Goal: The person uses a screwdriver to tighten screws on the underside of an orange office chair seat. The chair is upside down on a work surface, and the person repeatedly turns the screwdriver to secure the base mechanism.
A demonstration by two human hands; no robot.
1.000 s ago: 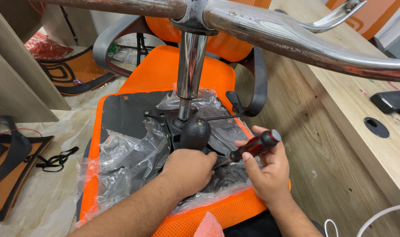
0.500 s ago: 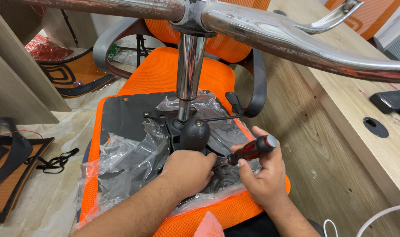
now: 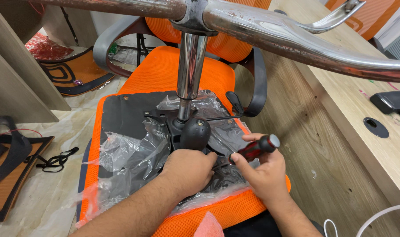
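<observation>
Upturned orange chair seat (image 3: 173,74), black underside plastic-wrapped, red-black screwdriver (image 3: 256,148) in right hand (image 3: 263,175)

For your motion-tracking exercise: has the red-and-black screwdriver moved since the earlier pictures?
Yes. The screwdriver, held in the right hand, has dropped lower, away from the black round knob, which stayed put.

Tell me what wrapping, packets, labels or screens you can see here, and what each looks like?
Clear plastic wrap: crumpled, over the upturned orange chair seat's black underside, by the left hand.
Red crinkled bag: on the floor, upper left.
Dark flat device: on the wooden desk, right; whether it has a screen is unclear.
</observation>
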